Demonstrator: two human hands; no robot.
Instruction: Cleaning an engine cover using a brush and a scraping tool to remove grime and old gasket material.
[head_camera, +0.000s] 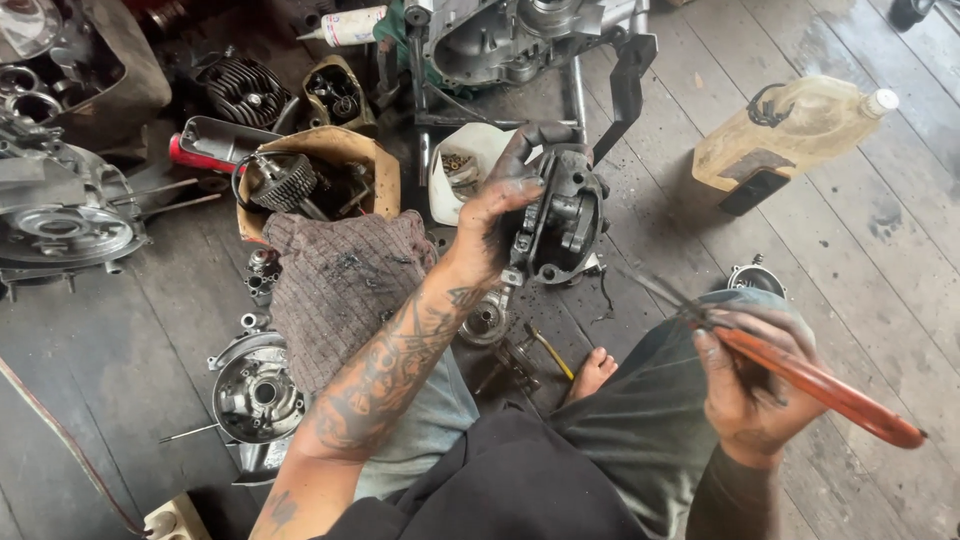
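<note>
- Left hand (492, 232): greasy, clamped around a dark metal engine casting (558, 215), held up above the plank floor (880, 250), open face turned toward the person.
- Right hand (750, 385): closed on orange-handled pliers (800, 372); the long axis runs from lower right up-left, thin jaws pointing at the casting.
- Gap: plier tips lie right of and below the casting, apart from it.
- Nearby: checked rag (335, 285), cardboard box of gears (320, 180), plastic oil jug (790, 130).
</note>
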